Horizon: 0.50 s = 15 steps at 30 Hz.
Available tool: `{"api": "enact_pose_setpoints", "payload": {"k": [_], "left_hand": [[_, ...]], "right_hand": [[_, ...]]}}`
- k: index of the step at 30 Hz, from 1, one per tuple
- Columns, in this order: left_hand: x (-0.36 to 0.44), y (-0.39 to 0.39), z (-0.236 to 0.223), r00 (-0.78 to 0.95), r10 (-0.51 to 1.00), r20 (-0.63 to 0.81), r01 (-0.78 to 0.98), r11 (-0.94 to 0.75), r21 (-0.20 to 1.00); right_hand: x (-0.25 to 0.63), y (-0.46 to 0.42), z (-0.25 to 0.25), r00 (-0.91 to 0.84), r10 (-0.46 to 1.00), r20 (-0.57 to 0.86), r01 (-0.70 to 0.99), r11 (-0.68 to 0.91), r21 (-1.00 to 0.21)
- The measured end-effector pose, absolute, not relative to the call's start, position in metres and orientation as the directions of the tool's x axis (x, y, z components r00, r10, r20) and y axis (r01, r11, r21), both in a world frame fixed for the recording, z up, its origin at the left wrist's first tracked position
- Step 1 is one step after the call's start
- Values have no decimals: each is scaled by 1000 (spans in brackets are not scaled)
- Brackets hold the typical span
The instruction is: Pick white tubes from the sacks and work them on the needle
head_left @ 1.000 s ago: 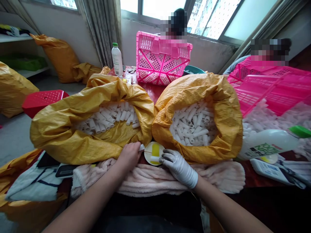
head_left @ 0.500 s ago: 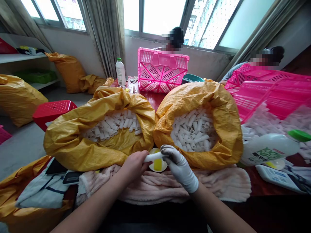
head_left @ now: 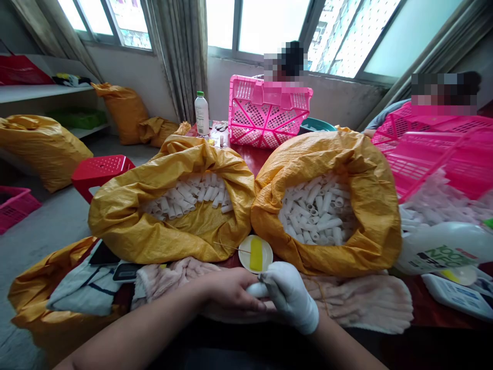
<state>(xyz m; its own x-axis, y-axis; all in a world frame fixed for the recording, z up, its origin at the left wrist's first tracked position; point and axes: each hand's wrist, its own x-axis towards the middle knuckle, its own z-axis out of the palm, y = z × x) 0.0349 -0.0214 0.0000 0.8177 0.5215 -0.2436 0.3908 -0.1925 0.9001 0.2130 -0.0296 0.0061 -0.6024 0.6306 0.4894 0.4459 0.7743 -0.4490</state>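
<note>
The bare left hand (head_left: 231, 290) and the white-gloved right hand (head_left: 288, 295) were curled close together over a pink fleece blanket (head_left: 358, 303), both gripping a short white tube (head_left: 255, 290) that showed between them. Just beyond, at 12 o'clock, lay a small white dish (head_left: 256, 254) with a yellow strip, and a thin wire (head_left: 227, 246) reached its edge. Yellow woven sacks (head_left: 169, 241) of white tubes stood open at 11 and 1 o'clock. Farther off at 12 o'clock, a pink plastic crate (head_left: 265, 110) stood on a dark red table (head_left: 254, 162) before a seated co-worker (head_left: 292, 59).
</note>
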Motion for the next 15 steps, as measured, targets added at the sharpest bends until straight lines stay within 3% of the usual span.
{"api": "enact_pose_setpoints", "payload": {"k": [2,3,5,7,9,11,13,15], "left_hand": [[39,-22,0,871,427,-243,314,-103,944],[42,-22,1,861,444,-248,324,-101,941],[48,-21,5,757,600,-258,447,-188,875],[52,-19,10,660,707,-254,575,-257,777],[54,-19,11,724,623,-297,540,-244,805],[55,-19,10,847,416,-329,411,-121,904],[52,-17,10,909,270,-316,330,-7,944],[45,-10,17,929,201,-310,309,33,950]], "right_hand": [[218,-35,11,-609,617,498,450,786,-424],[220,-37,12,-575,674,464,481,737,-475],[222,-40,10,-430,837,339,549,540,-637],[222,-42,6,-310,916,254,564,392,-727],[221,-43,6,-330,876,352,553,482,-679],[221,-44,12,-458,749,479,516,663,-542],[225,-47,20,-591,637,495,456,770,-446],[242,-54,24,-605,654,454,484,755,-442]]}}
